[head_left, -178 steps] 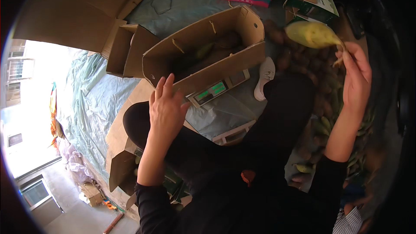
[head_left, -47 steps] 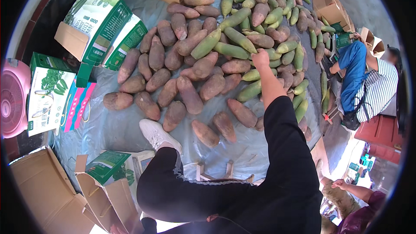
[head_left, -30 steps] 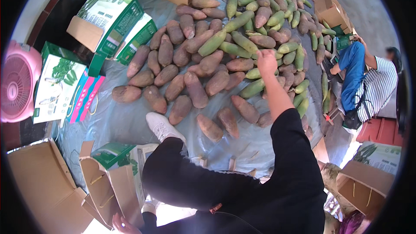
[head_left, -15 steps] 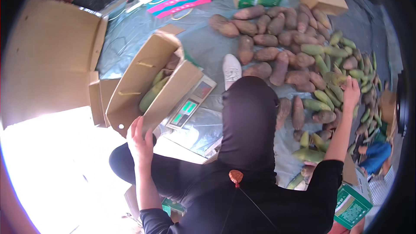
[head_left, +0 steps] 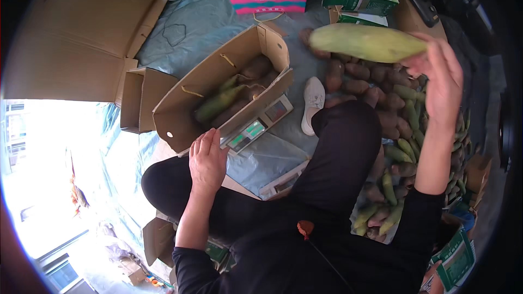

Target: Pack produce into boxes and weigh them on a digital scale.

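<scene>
Head view, steeply downward, close

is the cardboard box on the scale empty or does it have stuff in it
Partly filled. The open box on the scale holds corn and sweet potatoes.

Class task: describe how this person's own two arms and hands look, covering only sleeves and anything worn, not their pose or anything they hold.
Both arms wear black long sleeves pushed up toward the elbows, so the forearms are bare. The left hand and the right hand are bare too: no gloves show. No ring, watch or bracelet can be made out in this view. The sleeves are plain, with no visible pattern or markings.
</scene>
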Tool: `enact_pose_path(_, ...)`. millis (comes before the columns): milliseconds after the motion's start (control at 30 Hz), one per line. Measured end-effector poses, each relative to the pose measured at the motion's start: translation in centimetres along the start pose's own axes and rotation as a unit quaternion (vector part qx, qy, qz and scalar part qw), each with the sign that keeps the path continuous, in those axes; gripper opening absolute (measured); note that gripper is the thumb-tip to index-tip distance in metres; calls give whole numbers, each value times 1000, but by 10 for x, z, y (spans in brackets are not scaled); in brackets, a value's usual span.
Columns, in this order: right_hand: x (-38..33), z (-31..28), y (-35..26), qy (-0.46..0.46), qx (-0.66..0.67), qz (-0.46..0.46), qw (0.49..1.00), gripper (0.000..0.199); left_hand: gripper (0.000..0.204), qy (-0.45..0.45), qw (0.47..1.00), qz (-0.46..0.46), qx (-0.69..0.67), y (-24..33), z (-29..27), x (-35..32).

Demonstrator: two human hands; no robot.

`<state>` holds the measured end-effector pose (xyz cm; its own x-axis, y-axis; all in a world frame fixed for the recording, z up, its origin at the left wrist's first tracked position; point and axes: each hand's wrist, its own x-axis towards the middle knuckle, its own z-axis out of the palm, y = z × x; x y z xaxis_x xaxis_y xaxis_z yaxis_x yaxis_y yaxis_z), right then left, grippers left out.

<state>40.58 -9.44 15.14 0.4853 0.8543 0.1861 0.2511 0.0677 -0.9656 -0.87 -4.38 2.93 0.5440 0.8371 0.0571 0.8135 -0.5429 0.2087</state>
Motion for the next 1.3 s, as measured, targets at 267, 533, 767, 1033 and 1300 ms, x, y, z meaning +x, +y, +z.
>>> enact_pose_path(267, 39, 131, 2, -166, -112, -106, 974, 16, 48, 22, 999, 25, -10, 0, 1, 5)
enact_pose_path(533, 2, 218, 3, -260, -278, -291, 878, 32, 44, 15, 999, 22, -19, -7, 1, 0)
enact_pose_path(767, 17, 140, 11, -177, -290, -195, 920, 25, 42, 35, 999, 18, -37, -9, 7, 2)
enact_pose_path(1033, -21, 37, 124, -1, -197, -8, 980, 11, 41, 52, 998, 2, -18, -7, 9, 8)
enact_pose_path(1300, -130, -16, 252, 6, -320, 238, 917, 15, 38, 51, 998, 24, -4, -11, 18, 13)
